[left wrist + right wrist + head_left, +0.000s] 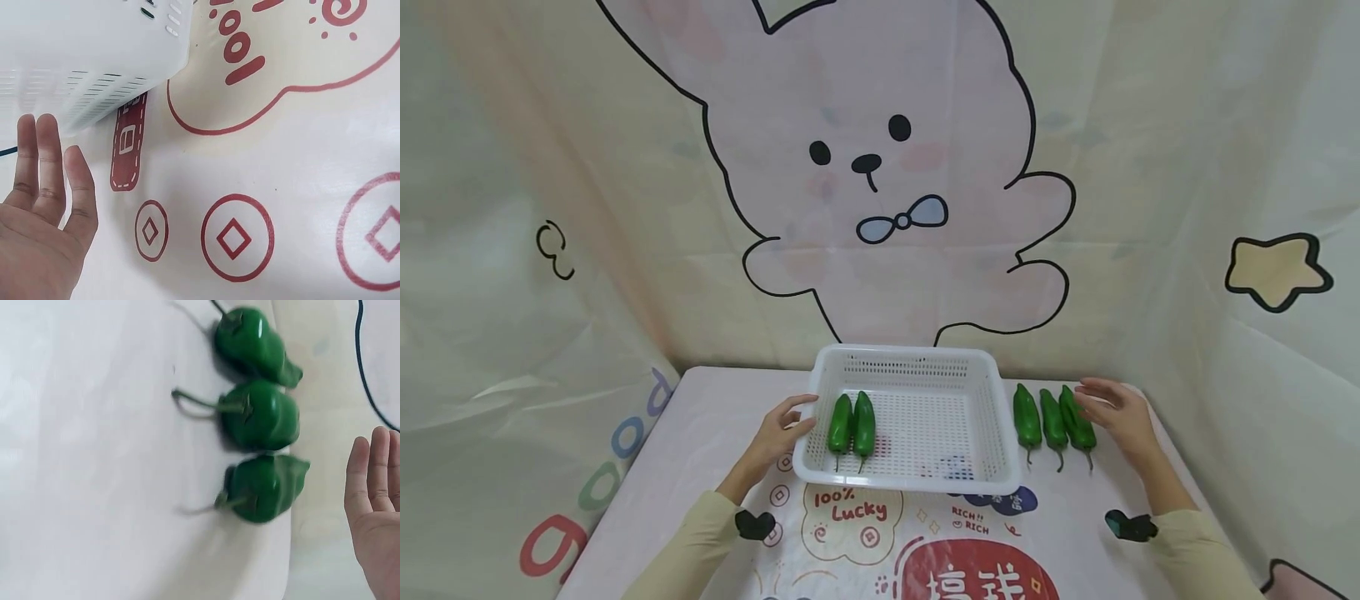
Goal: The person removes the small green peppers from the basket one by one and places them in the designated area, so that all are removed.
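Note:
A white plastic basket (910, 482) stands on the table with two green peppers, one (840, 425) beside the other (864, 425), lying at its left side. My left hand (781, 432) is at the basket's left wall, fingers extended; the left wrist view shows those fingertips (47, 128) right by the wall. Three more green peppers lie in a row right of the basket: a near one (1027, 415), a middle one (1053, 419) and a far-right one (1078, 421). My right hand (1116, 414), fingers straight and holding nothing, hovers beside the far-right pepper and overlaps its edge.
A printed cloth (850, 533) with red lettering covers the table. Behind it hangs a curtain (880, 275) with a cartoon animal, and more curtain (1262, 375) closes in the right side. A dark cable (369, 387) shows in the right wrist view.

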`<control>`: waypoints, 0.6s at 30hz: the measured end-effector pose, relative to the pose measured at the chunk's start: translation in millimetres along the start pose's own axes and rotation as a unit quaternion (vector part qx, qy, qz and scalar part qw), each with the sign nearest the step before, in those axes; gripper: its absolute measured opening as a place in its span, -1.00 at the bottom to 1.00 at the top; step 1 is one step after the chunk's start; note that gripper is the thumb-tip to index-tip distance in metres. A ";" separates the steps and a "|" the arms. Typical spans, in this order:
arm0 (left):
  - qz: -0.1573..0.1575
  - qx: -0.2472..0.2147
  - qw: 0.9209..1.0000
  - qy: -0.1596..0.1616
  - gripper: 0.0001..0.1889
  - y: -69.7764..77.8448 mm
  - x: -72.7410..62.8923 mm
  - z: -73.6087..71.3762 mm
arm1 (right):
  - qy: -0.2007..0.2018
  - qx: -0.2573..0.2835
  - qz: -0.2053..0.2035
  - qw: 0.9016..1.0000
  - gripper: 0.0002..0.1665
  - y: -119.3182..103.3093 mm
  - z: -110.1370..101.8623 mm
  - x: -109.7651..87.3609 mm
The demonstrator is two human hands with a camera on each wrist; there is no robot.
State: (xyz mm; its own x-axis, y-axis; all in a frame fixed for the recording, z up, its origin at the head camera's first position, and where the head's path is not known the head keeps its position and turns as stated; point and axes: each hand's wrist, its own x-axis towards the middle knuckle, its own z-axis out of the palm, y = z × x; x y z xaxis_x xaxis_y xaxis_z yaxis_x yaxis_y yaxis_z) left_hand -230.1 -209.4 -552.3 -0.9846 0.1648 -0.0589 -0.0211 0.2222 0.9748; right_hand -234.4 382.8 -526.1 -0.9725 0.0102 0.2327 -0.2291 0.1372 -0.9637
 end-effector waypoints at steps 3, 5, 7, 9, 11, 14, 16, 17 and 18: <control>-0.001 0.001 1.000 0.000 -0.50 0.4 -0.2 0.3 | -0.009 0.012 0.005 1.000 -0.60 -5.0 13.6 2.8; -0.001 0.002 1.000 0.002 -0.49 5.0 -2.2 2.0 | -0.022 0.028 0.008 0.999 -0.60 -11.6 22.5 4.5; 0.000 0.002 1.000 0.005 -0.50 15.1 -7.2 3.9 | -0.035 0.033 0.011 0.999 -0.61 -18.0 31.6 6.5; 0.000 0.001 1.000 0.007 -0.50 24.8 -12.4 5.5 | -0.046 0.021 0.011 0.999 -0.61 -24.1 40.5 8.7; 0.002 0.000 1.000 0.006 -0.51 34.5 -17.7 7.0 | -0.057 0.000 0.007 0.998 -0.59 -28.9 48.8 10.6; 0.004 0.001 1.000 0.005 -0.51 35.0 -18.3 6.9 | -0.071 -0.031 0.003 0.997 -0.54 -34.2 60.8 13.9; 0.004 0.002 1.000 0.006 -0.51 35.6 -18.4 7.1 | -0.080 -0.039 0.003 0.996 -0.51 -37.5 68.2 15.8; 0.003 0.002 1.000 0.006 -0.51 35.8 -18.3 7.1 | -0.082 -0.042 0.003 0.996 -0.50 -38.6 71.5 16.8; 0.003 0.003 1.000 0.007 -0.51 36.3 -18.3 7.1 | -0.085 -0.045 0.003 0.995 -0.49 -39.6 74.7 17.7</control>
State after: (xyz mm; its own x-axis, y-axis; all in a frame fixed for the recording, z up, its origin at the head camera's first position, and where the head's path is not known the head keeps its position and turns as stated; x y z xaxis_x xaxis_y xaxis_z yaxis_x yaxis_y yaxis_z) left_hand -211.6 -197.5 -517.4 -0.9869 0.1537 -0.0495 -0.0135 0.2266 0.9739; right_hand -245.7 303.6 -493.6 -0.9688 -0.1549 0.1936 -0.2255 0.2253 -0.9478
